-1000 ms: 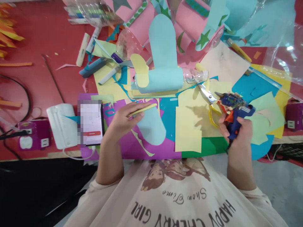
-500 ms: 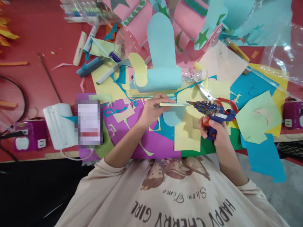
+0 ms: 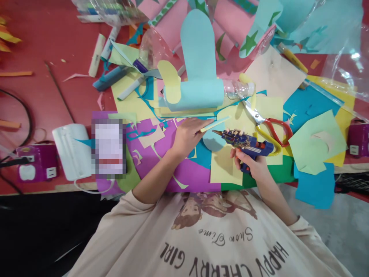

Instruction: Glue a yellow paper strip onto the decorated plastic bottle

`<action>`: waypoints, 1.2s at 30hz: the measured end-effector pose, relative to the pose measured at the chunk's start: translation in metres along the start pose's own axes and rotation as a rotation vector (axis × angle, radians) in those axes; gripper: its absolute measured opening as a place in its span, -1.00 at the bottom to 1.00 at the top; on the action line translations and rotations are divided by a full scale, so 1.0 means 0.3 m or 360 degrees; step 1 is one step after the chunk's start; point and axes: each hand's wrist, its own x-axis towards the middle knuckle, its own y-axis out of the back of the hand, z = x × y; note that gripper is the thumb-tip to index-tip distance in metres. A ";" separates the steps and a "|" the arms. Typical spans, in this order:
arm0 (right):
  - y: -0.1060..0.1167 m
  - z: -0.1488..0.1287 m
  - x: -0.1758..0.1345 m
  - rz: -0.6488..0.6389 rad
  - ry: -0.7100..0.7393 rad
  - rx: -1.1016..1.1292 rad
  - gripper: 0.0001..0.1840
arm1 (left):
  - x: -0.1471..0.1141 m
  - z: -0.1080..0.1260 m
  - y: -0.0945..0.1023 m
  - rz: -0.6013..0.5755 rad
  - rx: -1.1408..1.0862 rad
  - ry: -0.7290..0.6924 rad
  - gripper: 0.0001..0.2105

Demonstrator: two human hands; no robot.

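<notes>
Pinched in my left hand is a thin pale yellow paper piece, seen nearly edge-on and tilted up to the right. My right hand grips a blue hot glue gun, its barrel coated with bits of scrap. The gun's nozzle points left, just below the paper piece; whether it touches cannot be made out. Beyond my hands lies a plastic bottle wrapped in light blue paper, with a rounded light blue piece standing off it and a yellow strip on its left end.
Scissors with red and yellow handles lie right of the glue gun. A phone and a white box-like device sit on the left. Markers, paper scraps and pink paper shapes cover the far side.
The glue gun has moved left and slightly down, away from the scissors. My left hand has turned the paper piece from level to tilted, its right end higher.
</notes>
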 end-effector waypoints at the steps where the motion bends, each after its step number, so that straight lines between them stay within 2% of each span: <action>1: -0.005 -0.001 0.000 0.0006 -0.0007 -0.0028 -0.70 | -0.001 0.000 0.001 -0.0010 0.0022 -0.0001 -0.76; 5: -0.025 -0.011 0.004 0.0035 -0.0037 -0.0099 -0.66 | -0.004 0.003 -0.002 -0.0042 0.0089 -0.0006 -0.64; 10: -0.041 -0.024 0.010 -0.0045 0.0000 -0.0229 -0.67 | -0.006 0.004 -0.007 -0.0003 0.0099 -0.0050 -0.51; 15: -0.040 -0.015 0.012 -0.0023 0.0001 -0.0234 -0.67 | -0.007 0.000 -0.010 0.0037 0.0111 -0.0110 -0.50; 20: -0.039 -0.009 0.013 -0.0007 -0.0008 -0.0237 -0.65 | -0.009 -0.003 -0.011 -0.0033 0.0131 -0.0037 -0.52; 23: -0.039 -0.006 0.015 0.0002 -0.0007 -0.0232 -0.64 | -0.011 -0.004 -0.011 -0.0015 0.0117 -0.0048 -0.53; 32: -0.038 -0.001 0.016 0.0002 -0.0003 -0.0211 -0.70 | -0.009 0.003 -0.005 0.0010 0.0167 -0.0106 -0.54; 36: -0.036 -0.005 0.013 0.0040 -0.0040 -0.0190 -0.68 | -0.007 0.001 -0.004 0.0042 0.0147 -0.0143 -0.62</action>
